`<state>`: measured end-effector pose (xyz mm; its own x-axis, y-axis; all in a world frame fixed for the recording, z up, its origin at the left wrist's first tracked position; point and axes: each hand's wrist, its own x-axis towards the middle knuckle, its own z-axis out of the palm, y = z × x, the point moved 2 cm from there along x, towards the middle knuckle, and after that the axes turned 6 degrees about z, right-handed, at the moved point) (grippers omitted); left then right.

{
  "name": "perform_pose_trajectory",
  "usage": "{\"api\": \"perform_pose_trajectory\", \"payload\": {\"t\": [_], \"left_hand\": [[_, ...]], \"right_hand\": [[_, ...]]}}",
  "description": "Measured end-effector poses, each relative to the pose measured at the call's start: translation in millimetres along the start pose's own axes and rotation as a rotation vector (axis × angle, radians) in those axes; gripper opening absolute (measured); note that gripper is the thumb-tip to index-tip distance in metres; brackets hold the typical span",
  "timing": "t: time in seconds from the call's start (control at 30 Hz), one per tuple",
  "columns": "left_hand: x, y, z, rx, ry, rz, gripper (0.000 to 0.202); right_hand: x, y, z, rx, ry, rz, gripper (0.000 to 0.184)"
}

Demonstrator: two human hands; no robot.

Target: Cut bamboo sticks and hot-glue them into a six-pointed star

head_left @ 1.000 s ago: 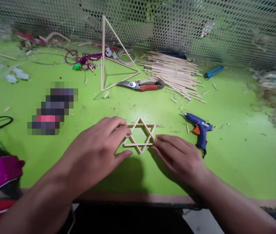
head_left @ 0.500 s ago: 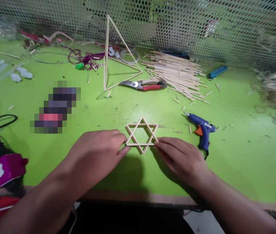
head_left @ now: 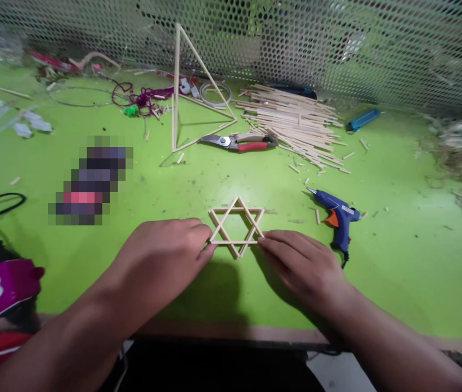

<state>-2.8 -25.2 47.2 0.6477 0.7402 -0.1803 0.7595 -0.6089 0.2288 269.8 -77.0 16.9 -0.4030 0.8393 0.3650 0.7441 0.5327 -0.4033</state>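
A six-pointed star made of thin wooden sticks (head_left: 235, 242) lies near the front of the green table, its sticks forming two overlapping triangles. My left hand (head_left: 174, 253) is closed on the star's lower left corner, pinching it between thumb and fingers. At the lower right corner, my right hand (head_left: 302, 261) pinches the sticks in the same way; its thumb is mostly hidden beneath the fingers. A blue hot glue gun (head_left: 339, 215) with an orange trigger rests on its side to the right of my right hand.
Behind the star lie red-handled pruning shears (head_left: 251, 144), a large stick pyramid frame (head_left: 176, 87) and a pile of wooden sticks (head_left: 296, 122). A blue cutter knife (head_left: 363, 120) is at the back right. At the left sit a purple power socket (head_left: 6, 288) and a pixelated object (head_left: 92, 179).
Both hands keep their hold on the star, which stays in place. The view has shifted very slightly; nothing else visibly differs.
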Motion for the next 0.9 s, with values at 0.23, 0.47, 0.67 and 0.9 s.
{"api": "perform_pose_trajectory", "payload": {"t": [0.23, 0.47, 0.67, 0.9], "left_hand": [[-2, -4, -0.8, -0.012, -0.036, -0.028, 0.021], [1, -22, -7.5, -0.087, 0.037, -0.09, 0.082], [15, -26, -0.4, -0.082, -0.031, -0.03, 0.075], [11, -17, -8.9, -0.051, -0.073, 0.021, 0.034]], "right_hand": [[2, -3, -4, -0.004, 0.001, -0.004, 0.022], [0, 3, -15, -0.116, -0.161, 0.248, 0.022], [-2, 9, -2, -0.17, -0.32, 0.382, 0.022], [7, 18, 1, -0.315, -0.244, 0.464, 0.033]]}}
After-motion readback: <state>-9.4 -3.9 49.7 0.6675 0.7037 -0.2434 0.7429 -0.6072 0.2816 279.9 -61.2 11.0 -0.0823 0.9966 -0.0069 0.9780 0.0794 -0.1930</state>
